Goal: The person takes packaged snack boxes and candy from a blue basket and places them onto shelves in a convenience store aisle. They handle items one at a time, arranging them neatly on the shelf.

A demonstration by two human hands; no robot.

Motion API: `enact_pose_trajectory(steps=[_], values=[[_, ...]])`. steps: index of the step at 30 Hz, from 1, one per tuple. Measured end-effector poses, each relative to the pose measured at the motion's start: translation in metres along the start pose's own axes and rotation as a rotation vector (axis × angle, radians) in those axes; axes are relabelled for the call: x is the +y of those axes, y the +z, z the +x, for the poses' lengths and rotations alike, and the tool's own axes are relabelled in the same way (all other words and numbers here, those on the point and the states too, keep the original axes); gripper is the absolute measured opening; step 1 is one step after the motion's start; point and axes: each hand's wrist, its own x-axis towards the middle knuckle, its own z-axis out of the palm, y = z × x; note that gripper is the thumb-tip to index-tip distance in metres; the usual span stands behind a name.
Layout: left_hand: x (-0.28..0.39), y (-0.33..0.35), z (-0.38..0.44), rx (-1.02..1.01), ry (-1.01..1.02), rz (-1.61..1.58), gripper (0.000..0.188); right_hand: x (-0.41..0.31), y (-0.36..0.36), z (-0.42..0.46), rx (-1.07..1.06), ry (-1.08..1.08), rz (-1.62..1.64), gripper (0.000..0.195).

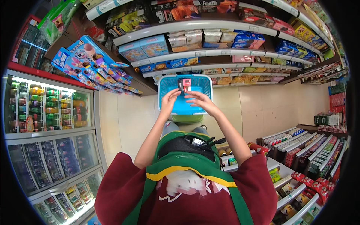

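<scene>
Before me stands a light-blue plastic shopping basket (208, 104) with perforated walls, above a green base or second basket (188, 118). Toward its far side are a small black box (180, 84) and a red-and-pink packet (187, 82), side by side and apparently touching. My left hand (170, 99) is over the basket's left part, fingertips at the near end of the black box; whether they grip it is unclear. Over the right part, my right hand (203, 101) has its fingers spread, with the fingertips close to the red-and-pink packet.
Snack shelves (197, 53) rise beyond the basket. A blue hanging snack display (90, 62) juts out at the left, above a glass-door drinks fridge (53, 109). Tiled floor (261, 107) extends right, towards low racks of small packs (306, 149). Another goods rack (289, 197) stands near my right elbow.
</scene>
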Motion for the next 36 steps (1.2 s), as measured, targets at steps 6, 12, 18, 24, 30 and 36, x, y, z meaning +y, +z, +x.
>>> enact_pose_trajectory(steps=[6,12,18,24,30,36], values=[[-0.01,0.053,-0.033,0.043,-0.053,0.023,0.04,0.012,-0.026,-0.033,-0.033,0.052,0.018,0.055],[-0.035,0.054,-0.045,0.068,-0.153,0.083,0.041,0.04,-0.043,-0.045,-0.014,0.122,0.029,0.055],[-0.058,0.034,-0.022,0.149,-0.339,-0.07,0.044,0.074,-0.051,-0.03,0.02,0.234,0.173,0.055],[-0.127,0.01,0.029,0.163,-0.518,-0.121,0.053,0.114,-0.068,0.02,0.19,0.404,0.216,0.056],[-0.193,0.009,0.092,0.234,-0.681,-0.16,0.063,0.152,-0.078,0.105,0.467,0.493,0.019,0.07],[-0.207,0.015,0.108,0.185,-0.727,-0.313,0.065,0.212,-0.087,0.18,0.611,0.457,-0.433,0.091]])
